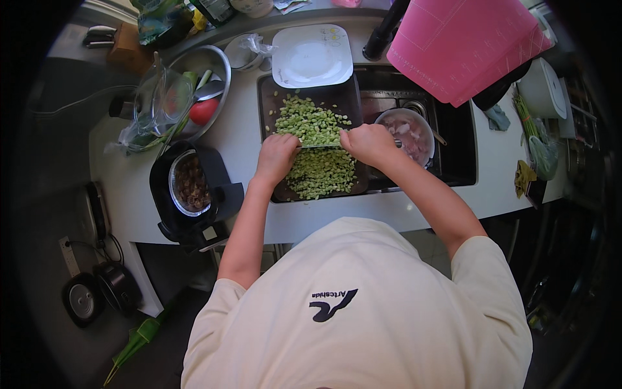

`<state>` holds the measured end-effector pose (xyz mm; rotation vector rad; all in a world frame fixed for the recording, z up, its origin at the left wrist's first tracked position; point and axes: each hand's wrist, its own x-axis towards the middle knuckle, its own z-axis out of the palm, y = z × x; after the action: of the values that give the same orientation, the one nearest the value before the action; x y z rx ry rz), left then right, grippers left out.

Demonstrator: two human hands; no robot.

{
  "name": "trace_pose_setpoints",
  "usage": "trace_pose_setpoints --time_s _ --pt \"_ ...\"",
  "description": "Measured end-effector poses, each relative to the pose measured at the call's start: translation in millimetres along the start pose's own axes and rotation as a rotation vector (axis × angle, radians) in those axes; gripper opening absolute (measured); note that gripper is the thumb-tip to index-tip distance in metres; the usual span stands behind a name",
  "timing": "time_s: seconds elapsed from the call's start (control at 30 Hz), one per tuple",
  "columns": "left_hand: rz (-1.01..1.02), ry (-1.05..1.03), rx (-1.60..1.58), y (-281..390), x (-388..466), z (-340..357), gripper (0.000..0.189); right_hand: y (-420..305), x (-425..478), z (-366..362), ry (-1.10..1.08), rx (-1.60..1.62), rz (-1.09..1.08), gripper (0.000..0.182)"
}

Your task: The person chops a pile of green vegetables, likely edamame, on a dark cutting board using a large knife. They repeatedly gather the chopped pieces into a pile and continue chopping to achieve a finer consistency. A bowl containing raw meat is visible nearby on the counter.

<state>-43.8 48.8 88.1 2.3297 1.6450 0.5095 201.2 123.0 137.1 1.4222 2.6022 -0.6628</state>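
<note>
A kitchen knife lies crosswise over chopped green vegetable pieces, its blade seen almost edge-on. My right hand is closed around the handle, whose end sticks out on the right. At the blade's left end, my left hand grips it with curled fingers; the blade tip is hidden there. The pieces form one heap beyond the blade and another on my side of it. Beneath them is a dark cutting board, set over the left part of the sink.
A white square plate overlaps the board's far edge. In the black sink sits a bowl of raw meat. Left are a steel bowl with a tomato and an air fryer basket. A pink mat hangs over the sink's far right.
</note>
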Motion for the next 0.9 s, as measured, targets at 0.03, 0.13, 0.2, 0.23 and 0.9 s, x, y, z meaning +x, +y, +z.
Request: trace_pose_setpoints --time_s 0.03,0.13,0.2,0.23,0.9 --pt "-0.003 -0.017 0.015 0 1 -3 0.024 0 1 -3 -0.005 -0.015 0.005 0.055" --pt "-0.096 0.353 0.083 26 -6 -25 0.041 12 -9 5 0.033 0.039 0.075 0.056" --pt "-0.258 0.481 -0.069 20 -28 -16 0.050 11 -12 -3 0.093 0.079 0.075 0.057" --pt "-0.339 0.550 -0.143 16 -39 -9 0.054 10 -10 -8 0.122 0.100 0.070 0.057" --pt "-0.563 0.307 -0.191 -22 -8 62 0.088 42 89 34 0.331 -0.170 0.059 0.053"
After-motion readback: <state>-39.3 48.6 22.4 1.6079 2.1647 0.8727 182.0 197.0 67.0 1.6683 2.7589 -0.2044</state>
